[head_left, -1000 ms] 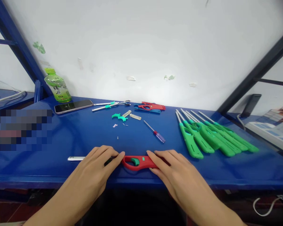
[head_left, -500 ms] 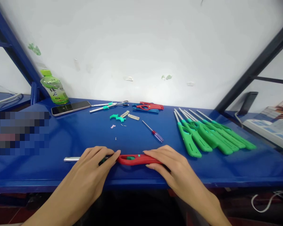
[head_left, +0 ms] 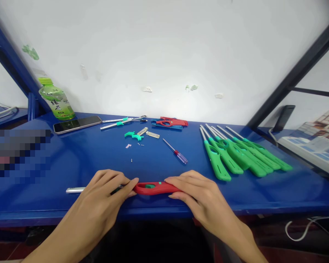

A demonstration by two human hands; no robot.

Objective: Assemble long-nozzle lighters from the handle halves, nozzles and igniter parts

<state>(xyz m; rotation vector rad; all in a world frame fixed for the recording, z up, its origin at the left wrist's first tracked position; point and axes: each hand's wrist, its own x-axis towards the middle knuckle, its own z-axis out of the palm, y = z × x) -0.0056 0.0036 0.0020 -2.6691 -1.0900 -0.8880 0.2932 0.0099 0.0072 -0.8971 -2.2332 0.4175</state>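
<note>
A red long-necked gas lighter (head_left: 156,188) with a green trigger lies crosswise near the front edge of the table. My left hand (head_left: 106,193) is closed on its front end, where the red body meets the neck. Its silver tube sticks out to the left of that hand. Around the rear of the red handle, my right hand (head_left: 200,193) is closed, hiding the end. Beyond the hands lie a small screw (head_left: 131,160), a screwdriver (head_left: 175,151) with a clear purple and red handle, and green triggers (head_left: 133,136).
Several green lighters (head_left: 241,157) lie fanned at right. Toward the wall are silver lighter tubes (head_left: 117,123), clear fuel tanks (head_left: 152,134) and red and blue casing halves (head_left: 171,123). A phone (head_left: 78,124) and a green-capped bottle (head_left: 57,100) stand at left on the blue table (head_left: 98,157).
The view has shifted slightly. Both hands still hold the lighter, and its silver tube now tilts a little lower at the left. The other parts have kept their places.
</note>
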